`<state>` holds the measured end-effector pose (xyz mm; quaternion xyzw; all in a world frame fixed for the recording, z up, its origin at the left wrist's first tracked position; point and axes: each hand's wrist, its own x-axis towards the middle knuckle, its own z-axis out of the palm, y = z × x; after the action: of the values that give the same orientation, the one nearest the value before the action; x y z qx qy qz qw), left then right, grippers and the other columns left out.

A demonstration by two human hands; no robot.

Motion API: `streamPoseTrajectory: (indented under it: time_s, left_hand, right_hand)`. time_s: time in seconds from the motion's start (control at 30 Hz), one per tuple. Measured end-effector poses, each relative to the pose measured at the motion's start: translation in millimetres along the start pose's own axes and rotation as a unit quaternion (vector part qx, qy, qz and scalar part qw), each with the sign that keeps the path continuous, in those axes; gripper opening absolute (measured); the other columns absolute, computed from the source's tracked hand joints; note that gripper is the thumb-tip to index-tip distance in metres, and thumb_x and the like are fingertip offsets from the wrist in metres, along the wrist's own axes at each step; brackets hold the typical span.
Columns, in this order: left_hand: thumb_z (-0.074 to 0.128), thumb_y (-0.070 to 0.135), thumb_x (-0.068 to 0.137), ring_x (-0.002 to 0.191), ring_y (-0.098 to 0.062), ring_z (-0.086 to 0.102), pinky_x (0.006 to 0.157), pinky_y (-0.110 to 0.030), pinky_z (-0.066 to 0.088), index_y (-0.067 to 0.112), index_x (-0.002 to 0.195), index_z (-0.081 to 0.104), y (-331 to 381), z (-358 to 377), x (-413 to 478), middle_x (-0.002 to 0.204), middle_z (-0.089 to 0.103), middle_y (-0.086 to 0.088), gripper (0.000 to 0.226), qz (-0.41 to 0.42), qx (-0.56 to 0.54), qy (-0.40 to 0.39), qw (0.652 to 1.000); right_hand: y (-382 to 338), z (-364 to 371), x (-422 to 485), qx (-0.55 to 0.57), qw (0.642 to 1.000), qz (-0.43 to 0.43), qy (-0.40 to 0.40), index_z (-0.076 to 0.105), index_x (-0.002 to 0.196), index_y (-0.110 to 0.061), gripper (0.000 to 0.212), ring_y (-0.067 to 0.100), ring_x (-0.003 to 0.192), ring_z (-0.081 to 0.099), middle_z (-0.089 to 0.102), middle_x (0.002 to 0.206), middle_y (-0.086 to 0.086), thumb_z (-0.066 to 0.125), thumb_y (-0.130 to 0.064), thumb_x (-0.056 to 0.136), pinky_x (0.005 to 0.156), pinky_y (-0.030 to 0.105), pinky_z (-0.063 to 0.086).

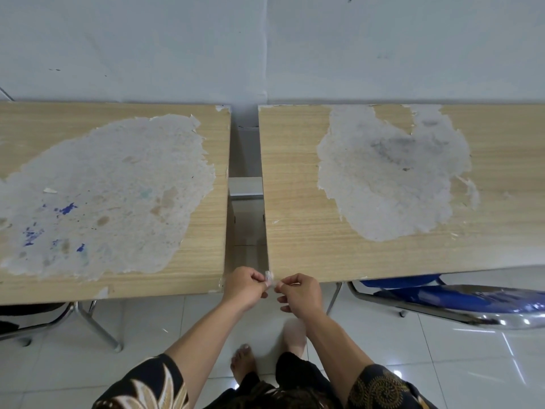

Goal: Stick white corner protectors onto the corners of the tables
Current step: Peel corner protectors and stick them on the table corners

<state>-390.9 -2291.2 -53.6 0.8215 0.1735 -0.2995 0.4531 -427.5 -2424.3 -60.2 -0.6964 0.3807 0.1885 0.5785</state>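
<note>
Both hands work close together, almost touching, in front of the gap between two tables. The left hand (244, 286) pinches a small white corner protector (268, 276) between thumb and fingertips. The protector sits against the near corner of the right table (295, 231), just above the right hand (299, 293). The right hand's fingers are curled and pinch a pale bit (277, 287) beside the protector; I cannot tell what it is. The left table (206, 261) lies left of the left hand. A blue chair (442, 299) stands right of the right hand.
</note>
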Motion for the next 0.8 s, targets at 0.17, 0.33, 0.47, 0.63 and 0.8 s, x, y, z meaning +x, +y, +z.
streamPoseTrajectory:
  time_s: [0.17,0.33,0.47,0.63,0.8]
  left_hand:
    - [0.084,0.027,0.081,0.064,-0.009,0.074,0.069,-0.029,0.057,0.020,0.070,0.067,4.3,4.1,2.4,0.076,0.075,0.003,0.022,0.012,0.040,-0.007,0.999]
    - [0.082,0.024,0.082,0.064,-0.011,0.074,0.076,-0.035,0.061,0.019,0.069,0.067,3.3,4.3,5.8,0.075,0.076,0.001,0.021,0.012,0.060,0.003,0.998]
    - [0.082,0.024,0.083,0.064,-0.011,0.074,0.075,-0.032,0.060,0.019,0.069,0.067,-0.3,4.9,6.9,0.076,0.076,0.001,0.020,0.005,0.062,0.003,0.998]
    - [0.080,0.021,0.084,0.066,-0.012,0.074,0.070,-0.027,0.056,0.018,0.072,0.067,0.0,7.0,7.3,0.080,0.075,0.000,0.018,0.006,0.063,0.007,0.998]
    - [0.080,0.020,0.083,0.065,-0.013,0.074,0.077,-0.038,0.061,0.021,0.065,0.067,-1.8,10.0,8.8,0.074,0.075,0.001,0.023,0.007,0.065,0.014,0.998]
  right_hand:
    - [4.3,-0.5,3.9,-0.003,1.000,0.013,0.022,0.065,0.089,-0.011,0.007,0.016,0.064,0.069,0.075,0.082,0.005,0.072,-0.013,0.090,0.052,0.026,0.054]
    - [4.9,2.9,4.8,0.007,0.999,0.019,0.032,0.065,0.090,-0.011,0.008,0.016,0.066,0.070,0.075,0.081,0.004,0.073,-0.013,0.089,0.054,0.026,0.057]
    - [8.1,7.1,3.3,0.014,0.999,0.027,0.040,0.065,0.091,-0.010,0.008,0.018,0.066,0.070,0.075,0.080,0.004,0.072,-0.012,0.090,0.055,0.027,0.058]
    - [8.4,7.9,3.9,0.002,0.998,0.029,0.051,0.065,0.091,-0.012,0.009,0.018,0.069,0.072,0.074,0.080,0.003,0.074,-0.014,0.089,0.057,0.029,0.060]
    - [7.1,6.4,4.3,-0.004,0.998,0.029,0.055,0.064,0.089,-0.014,0.009,0.018,0.069,0.072,0.074,0.080,0.003,0.073,-0.013,0.089,0.055,0.028,0.058]
